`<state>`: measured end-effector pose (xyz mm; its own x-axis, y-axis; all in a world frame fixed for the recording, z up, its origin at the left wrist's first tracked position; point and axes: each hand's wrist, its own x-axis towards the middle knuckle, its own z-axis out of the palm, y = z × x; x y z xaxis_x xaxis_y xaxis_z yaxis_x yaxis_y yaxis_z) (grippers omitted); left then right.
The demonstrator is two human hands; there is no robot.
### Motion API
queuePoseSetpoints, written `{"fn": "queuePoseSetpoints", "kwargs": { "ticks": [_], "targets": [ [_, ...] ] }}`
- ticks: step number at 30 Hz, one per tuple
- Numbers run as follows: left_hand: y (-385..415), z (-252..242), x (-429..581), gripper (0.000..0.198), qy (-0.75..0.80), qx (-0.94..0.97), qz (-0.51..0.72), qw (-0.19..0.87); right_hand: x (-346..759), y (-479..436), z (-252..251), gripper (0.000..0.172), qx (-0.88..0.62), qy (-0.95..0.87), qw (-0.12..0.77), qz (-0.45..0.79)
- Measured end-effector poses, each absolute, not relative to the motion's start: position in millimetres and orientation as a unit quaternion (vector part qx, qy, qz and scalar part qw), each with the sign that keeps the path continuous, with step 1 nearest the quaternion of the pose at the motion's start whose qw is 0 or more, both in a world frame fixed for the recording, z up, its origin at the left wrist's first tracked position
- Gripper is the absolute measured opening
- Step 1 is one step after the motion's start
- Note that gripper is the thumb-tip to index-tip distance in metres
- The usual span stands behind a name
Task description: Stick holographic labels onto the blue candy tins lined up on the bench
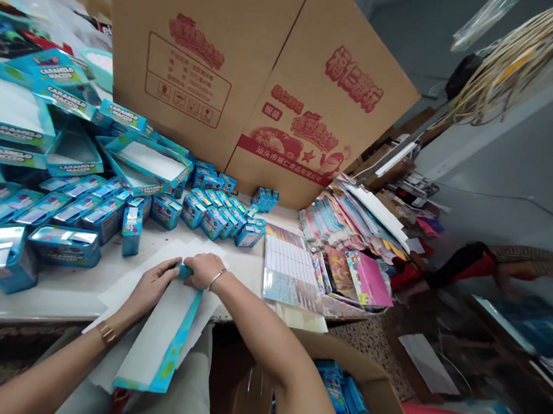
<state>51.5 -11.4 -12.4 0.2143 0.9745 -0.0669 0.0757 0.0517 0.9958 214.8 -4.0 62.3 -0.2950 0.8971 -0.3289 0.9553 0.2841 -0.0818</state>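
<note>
Head cam: both hands are pinching the far end of a long flat blue-edged carton [159, 340] at the near table edge, left hand [153, 289] on its left side, right hand [203, 270] curled over the top. Small blue candy boxes [215, 216] sit further back.

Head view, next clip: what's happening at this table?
A person holds a long flat blue-and-white cardboard box blank at its far end with both hands, left hand and right hand pinching the top edge. It rests on white paper sheets at the edge of the white table. Rows of small blue candy boxes and open blue display trays fill the table, in front of a large brown cardboard carton. Colourful printed sheets lie to the right.
</note>
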Motion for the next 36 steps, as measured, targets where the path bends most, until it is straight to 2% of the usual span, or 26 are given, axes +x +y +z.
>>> {"fn": "queuePoseSetpoints", "kwargs": {
  "ticks": [10, 12, 15, 17, 23, 36],
  "targets": [
    [-13.3, -11.8, 50.8, 0.072, 0.469, 0.554, 0.405, 0.556, 218.4, 13.0, 68.4, 0.021, 0.548, 0.802, 0.16, -0.175],
    [-15.6, -13.8, 53.5, 0.074, 0.471, 0.55, 0.407, 0.557, 217.7, 7.4, 68.4, 0.027, 0.55, 0.803, 0.152, -0.171],
    [-19.5, -15.7, 58.1, 0.078, 0.476, 0.543, 0.416, 0.553, 211.1, -8.3, 65.4, 0.048, 0.575, 0.795, 0.13, -0.141],
    [-21.3, -15.7, 60.1, 0.079, 0.481, 0.539, 0.42, 0.549, 204.7, -20.5, 61.4, 0.053, 0.591, 0.789, 0.116, -0.119],
    [-20.1, -11.9, 60.0, 0.072, 0.492, 0.532, 0.42, 0.546, 195.8, -38.3, 48.8, 0.031, 0.594, 0.795, 0.093, -0.075],
    [-24.8, -10.3, 59.9, 0.07, 0.505, 0.527, 0.422, 0.538, 210.9, -31.8, 55.5, 0.025, 0.577, 0.805, 0.117, -0.073]
  ]
}}
